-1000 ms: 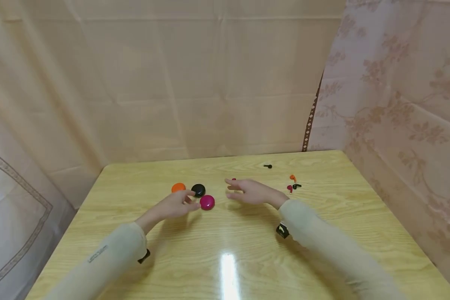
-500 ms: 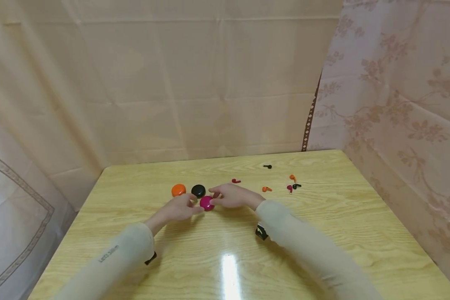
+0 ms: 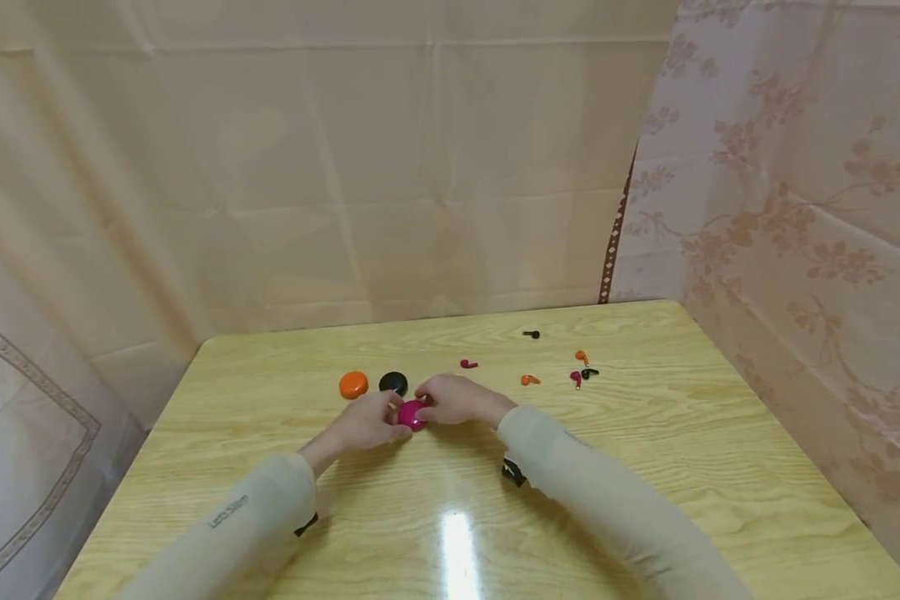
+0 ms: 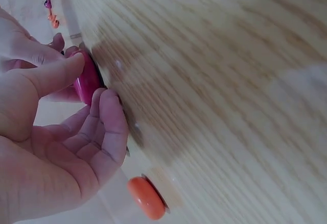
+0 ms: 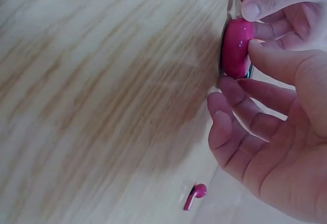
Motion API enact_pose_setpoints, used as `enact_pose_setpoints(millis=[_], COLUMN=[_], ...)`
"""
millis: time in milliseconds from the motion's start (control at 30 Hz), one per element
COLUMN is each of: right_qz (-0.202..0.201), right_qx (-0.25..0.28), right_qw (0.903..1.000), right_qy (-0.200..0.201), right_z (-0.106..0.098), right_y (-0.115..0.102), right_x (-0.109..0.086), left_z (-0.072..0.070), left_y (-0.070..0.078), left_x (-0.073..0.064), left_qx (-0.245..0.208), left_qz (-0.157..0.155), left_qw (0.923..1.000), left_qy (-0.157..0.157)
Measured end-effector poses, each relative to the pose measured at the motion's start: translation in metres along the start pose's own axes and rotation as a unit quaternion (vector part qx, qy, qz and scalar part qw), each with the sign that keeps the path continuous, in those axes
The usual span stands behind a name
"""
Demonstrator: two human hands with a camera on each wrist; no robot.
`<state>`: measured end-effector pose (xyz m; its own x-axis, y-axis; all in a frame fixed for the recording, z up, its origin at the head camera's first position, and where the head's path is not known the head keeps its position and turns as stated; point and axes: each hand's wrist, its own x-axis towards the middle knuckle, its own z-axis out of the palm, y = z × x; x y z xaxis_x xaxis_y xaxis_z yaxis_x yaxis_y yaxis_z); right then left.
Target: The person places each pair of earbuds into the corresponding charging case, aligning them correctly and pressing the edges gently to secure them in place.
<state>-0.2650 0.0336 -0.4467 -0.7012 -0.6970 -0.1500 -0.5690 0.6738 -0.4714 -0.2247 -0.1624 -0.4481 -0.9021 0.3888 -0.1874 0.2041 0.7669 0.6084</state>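
A glossy magenta round earbud case (image 3: 411, 415) is between both hands on the wooden table, its flat underside close to the surface in the wrist views. My left hand (image 3: 370, 419) pinches its left side, the thumb on the case (image 4: 88, 83) and the fingers curled at its edge. From the other side my right hand (image 3: 456, 398) grips it with thumb and fingers around the case (image 5: 237, 48). Just behind sits a black round case (image 3: 393, 383), partly overlapped by the left fingers. An orange round case (image 3: 353, 385) lies to its left.
Loose earbuds lie right of the hands: a magenta one (image 3: 468, 363), an orange one (image 3: 530, 379) and a black one (image 3: 532, 334). Farther right, an orange earbud (image 3: 582, 357), a magenta earbud (image 3: 576, 379) and a black earbud (image 3: 589, 373) cluster together. Curtains hang behind the table.
My right hand has moved left from above the loose earbuds to the magenta case, uncovering two earbuds. My left hand has closed in, and both now hold the case, shifted slightly toward me.
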Motion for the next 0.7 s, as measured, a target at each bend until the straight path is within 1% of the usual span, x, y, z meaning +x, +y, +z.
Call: enact_pose_setpoints(millis=[133,300,500,700], right_qz=[0.024,0.055,0.072,0.083], right_qx=[-0.007,-0.008,0.001,0.011], right_qw=[0.9997,0.9983,0.9974,0.9965], right_qy=[-0.008,-0.017,-0.012,-0.009], right_z=[-0.002,-0.001,-0.001,-0.002], right_y=[0.0,-0.002,-0.003,-0.002], right_x=[-0.002,-0.006,-0.007,-0.008], left_z=[0.001,0.005,0.007,0.007], left_y=[0.005,0.007,0.005,0.006], left_x=[0.005,0.011,0.014,0.016], left_qx=[0.017,0.041,0.043,0.033], left_qz=[0.002,0.003,0.008,0.002], left_qw=[0.9999,0.9991,0.999,0.9994], left_qy=[-0.001,-0.006,0.007,0.012])
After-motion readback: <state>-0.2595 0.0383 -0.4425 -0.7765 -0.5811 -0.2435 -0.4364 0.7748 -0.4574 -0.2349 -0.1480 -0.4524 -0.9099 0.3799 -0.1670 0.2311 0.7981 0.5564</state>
